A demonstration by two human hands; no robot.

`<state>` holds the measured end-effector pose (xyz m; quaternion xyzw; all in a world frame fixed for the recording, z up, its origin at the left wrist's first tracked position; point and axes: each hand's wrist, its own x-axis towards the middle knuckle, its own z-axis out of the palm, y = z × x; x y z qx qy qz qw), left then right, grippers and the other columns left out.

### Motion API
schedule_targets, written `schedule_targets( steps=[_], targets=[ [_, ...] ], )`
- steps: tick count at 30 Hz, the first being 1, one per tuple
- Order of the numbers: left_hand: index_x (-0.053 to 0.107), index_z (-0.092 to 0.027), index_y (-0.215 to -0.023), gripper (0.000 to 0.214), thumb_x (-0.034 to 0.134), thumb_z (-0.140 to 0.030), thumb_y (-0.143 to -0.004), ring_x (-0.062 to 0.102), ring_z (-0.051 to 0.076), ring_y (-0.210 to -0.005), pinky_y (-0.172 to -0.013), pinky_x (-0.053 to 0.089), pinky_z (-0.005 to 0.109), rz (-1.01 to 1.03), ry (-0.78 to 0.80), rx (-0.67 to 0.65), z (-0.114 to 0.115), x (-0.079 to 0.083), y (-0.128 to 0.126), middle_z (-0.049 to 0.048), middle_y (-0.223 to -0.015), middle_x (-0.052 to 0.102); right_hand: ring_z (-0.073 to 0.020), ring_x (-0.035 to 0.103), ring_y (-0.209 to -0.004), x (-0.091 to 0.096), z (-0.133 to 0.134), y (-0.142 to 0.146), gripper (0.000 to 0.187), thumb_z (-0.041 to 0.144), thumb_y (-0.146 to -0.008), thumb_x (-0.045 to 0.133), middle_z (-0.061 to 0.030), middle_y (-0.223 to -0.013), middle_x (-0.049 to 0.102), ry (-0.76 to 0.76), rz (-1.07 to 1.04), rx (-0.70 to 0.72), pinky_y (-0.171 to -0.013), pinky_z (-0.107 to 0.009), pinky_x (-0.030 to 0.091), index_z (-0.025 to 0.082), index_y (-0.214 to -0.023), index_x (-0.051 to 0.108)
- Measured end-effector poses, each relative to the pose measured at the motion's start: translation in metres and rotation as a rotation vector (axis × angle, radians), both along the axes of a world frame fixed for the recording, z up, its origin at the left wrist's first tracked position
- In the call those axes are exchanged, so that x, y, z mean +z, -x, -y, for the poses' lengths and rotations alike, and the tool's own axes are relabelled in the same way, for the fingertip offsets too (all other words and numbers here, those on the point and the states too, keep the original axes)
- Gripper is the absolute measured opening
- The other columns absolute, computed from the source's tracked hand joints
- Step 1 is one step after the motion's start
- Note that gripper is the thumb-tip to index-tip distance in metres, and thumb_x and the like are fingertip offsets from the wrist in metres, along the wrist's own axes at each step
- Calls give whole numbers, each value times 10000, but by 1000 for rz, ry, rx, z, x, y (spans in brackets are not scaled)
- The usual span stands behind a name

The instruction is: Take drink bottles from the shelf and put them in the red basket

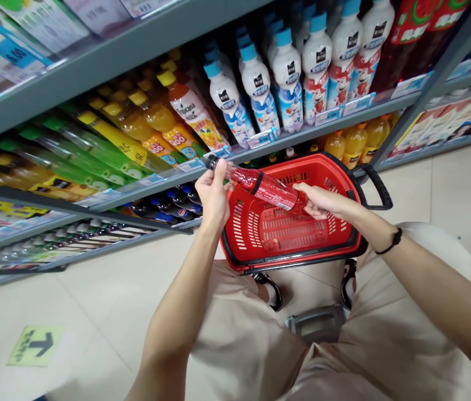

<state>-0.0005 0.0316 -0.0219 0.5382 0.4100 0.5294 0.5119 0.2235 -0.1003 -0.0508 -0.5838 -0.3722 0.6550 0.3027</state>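
I hold a bottle of red drink [260, 186] with a red label, lying nearly sideways above a red shopping basket [346, 184]. My left hand [214, 195] is closed round the bottle's cap end. My right hand [321, 201] grips its base, and a black band circles that wrist. The basket stands on the floor in front of my knees with its black handle folded to the right; nothing shows inside it.
Shop shelves run across the top: white bottles with blue caps [289, 78], orange juice bottles [177, 120], green bottles [89, 147], dark cola bottles [177, 203] lower down. A green arrow sticker [37, 345] lies on the pale tiled floor at the left.
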Motion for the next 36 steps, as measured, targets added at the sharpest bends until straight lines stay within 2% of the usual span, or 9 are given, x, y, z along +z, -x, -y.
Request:
schedule_targets(
  steps=[3, 5, 7, 9, 11, 14, 17, 24, 36],
  targets=[
    [714, -151, -796, 408, 824, -543, -766, 455, 68, -505, -485, 330, 210, -206, -86, -51, 6, -9, -2, -15, -643, 606, -150, 525, -422, -3, -5, -24, 521, 529, -1016, 451, -40, -443, 535, -94, 495, 82, -546, -273, 448, 129, -768, 677],
    [675, -147, -757, 375, 831, -488, -772, 458, 76, -523, -506, 332, 211, -431, -203, -177, 10, -18, -3, -32, -613, 563, -229, 683, -640, -4, -5, -36, 499, 487, -1024, 453, -139, -682, 703, -116, 801, 135, -673, -315, 496, 101, -859, 723],
    [630, -151, -723, 377, 803, -477, -803, 479, 87, -560, -538, 342, 215, -702, -327, -342, 13, -32, -5, -30, -631, 561, -317, 734, -930, -4, -4, -45, 438, 460, -1002, 525, -217, -976, 754, -57, 1023, 230, -774, -348, 518, 85, -973, 751],
    [627, -154, -747, 380, 728, -498, -871, 524, 106, -612, -591, 369, 228, -1023, -416, -514, 12, -48, -7, -8, -687, 609, -360, 716, -1068, -2, -2, -52, 398, 449, -952, 631, -239, -1081, 742, 76, 1075, 349, -818, -365, 534, 82, -1033, 761],
    [668, -151, -843, 348, 648, -484, -939, 617, 139, -730, -681, 414, 239, -1338, -432, -694, 9, -69, -10, 38, -819, 698, -356, 729, -1049, 1, -1, -58, 390, 436, -930, 673, -227, -1027, 751, 174, 1000, 432, -813, -367, 552, 82, -1065, 766],
    [729, -145, -909, 257, 681, -397, -924, 700, 200, -848, -755, 457, 260, -1559, -384, -864, 8, -102, -20, 101, -904, 755, -340, 736, -1047, 7, -5, -64, 406, 401, -972, 604, -227, -1063, 755, 140, 935, 426, -826, -367, 567, 73, -1162, 749],
    [752, -127, -913, 226, 731, -350, -877, 725, 255, -929, -822, 507, 308, -1722, -342, -956, 12, -132, -34, 149, -936, 765, -345, 734, -1069, 11, -12, -68, 417, 354, -976, 575, -244, -1171, 738, 107, 907, 421, -853, -376, 576, 54, -1218, 734],
    [707, -127, -1084, 351, 705, -438, -923, 705, 238, -1043, -945, 565, 440, -1961, -292, -983, 17, -174, -70, 112, -1093, 738, -382, 714, -1137, 18, -9, -73, 408, 223, -913, 622, -251, -1219, 729, 126, 873, 423, -928, -431, 581, 42, -1265, 723],
    [733, -142, -1102, 461, 656, -543, -888, 721, 290, -1083, -883, 579, 357, -1973, -204, -792, 5, -206, -118, 165, -1143, 747, -377, 692, -1179, 22, -4, -71, 421, 225, -860, 733, -239, -1309, 697, 92, 860, 398, -973, -423, 581, 56, -1246, 741]
  ],
)
